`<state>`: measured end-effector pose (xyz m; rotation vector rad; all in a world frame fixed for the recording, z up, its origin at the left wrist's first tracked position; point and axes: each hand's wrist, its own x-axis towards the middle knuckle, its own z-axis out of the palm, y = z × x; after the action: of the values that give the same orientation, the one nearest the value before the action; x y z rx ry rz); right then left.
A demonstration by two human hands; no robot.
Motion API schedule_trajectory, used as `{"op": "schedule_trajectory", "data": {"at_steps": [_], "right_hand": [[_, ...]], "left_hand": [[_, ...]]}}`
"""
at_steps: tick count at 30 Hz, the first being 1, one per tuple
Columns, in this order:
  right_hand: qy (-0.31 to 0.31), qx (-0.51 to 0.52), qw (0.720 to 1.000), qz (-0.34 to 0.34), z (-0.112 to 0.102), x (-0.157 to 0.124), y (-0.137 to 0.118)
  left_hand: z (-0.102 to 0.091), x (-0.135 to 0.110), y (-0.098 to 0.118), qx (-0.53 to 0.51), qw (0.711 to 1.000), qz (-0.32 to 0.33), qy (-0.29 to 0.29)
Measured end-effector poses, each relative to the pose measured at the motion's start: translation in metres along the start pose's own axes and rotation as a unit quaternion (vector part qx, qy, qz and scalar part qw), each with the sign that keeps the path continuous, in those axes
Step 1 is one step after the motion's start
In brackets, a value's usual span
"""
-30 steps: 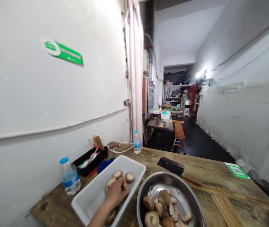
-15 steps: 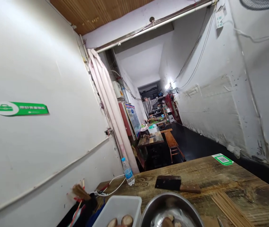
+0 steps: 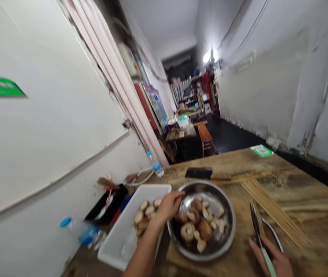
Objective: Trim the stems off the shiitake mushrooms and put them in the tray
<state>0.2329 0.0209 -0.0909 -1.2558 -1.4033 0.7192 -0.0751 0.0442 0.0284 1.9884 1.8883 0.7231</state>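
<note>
My left hand reaches over the rim of a steel bowl holding several mushrooms, its fingers loosely spread above them. Just left of the bowl, a white tray holds more mushrooms. My right hand at the bottom right grips scissors with a pale green handle, blades pointing away from me. The picture is blurred by motion.
A cleaver lies beyond the bowl on the wooden table, with a bundle of bamboo skewers to the right. Two water bottles and a black box of utensils stand along the left wall.
The camera tipped up toward the ceiling, then back down. My left hand went from the white tray across to the steel bowl. My right hand with the scissors came into view.
</note>
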Motion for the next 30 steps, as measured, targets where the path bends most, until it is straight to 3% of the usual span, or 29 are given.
{"op": "schedule_trajectory", "data": {"at_steps": [4,10,14,17,22,24,25,26,28,30], "right_hand": [[-0.026,-0.026,0.999,0.031,-0.003,-0.013,0.009],[-0.041,-0.015,0.999,0.009,-0.001,-0.01,0.007],[-0.04,-0.022,0.999,-0.011,-0.002,-0.012,0.006],[-0.047,-0.055,0.996,-0.045,-0.003,-0.011,0.003],[-0.064,-0.168,0.967,-0.182,-0.012,0.003,-0.019],[-0.084,-0.224,0.941,-0.239,-0.016,0.013,-0.034],[-0.097,-0.253,0.928,-0.256,-0.018,0.018,-0.042],[-0.11,-0.281,0.915,-0.267,-0.018,0.022,-0.049],[-0.125,-0.334,0.893,-0.275,-0.017,0.03,-0.063],[-0.127,-0.372,0.874,-0.286,-0.015,0.035,-0.074]], "left_hand": [[0.028,0.039,-0.003,0.068,0.981,0.03,-0.177],[0.056,0.067,0.007,0.132,0.959,-0.022,-0.25],[0.067,0.074,0.022,0.181,0.946,-0.11,-0.244],[0.066,0.069,0.023,0.171,0.953,-0.139,-0.209],[0.046,0.043,0.016,0.092,0.985,-0.094,-0.112],[0.04,0.029,0.015,-0.05,0.995,-0.055,-0.071],[0.039,0.022,0.016,-0.165,0.984,-0.039,-0.057],[0.038,0.015,0.017,-0.292,0.955,-0.026,-0.047],[0.037,0.001,0.023,-0.503,0.864,-0.017,-0.034],[0.035,-0.012,0.031,-0.6,0.8,-0.021,-0.026]]}}
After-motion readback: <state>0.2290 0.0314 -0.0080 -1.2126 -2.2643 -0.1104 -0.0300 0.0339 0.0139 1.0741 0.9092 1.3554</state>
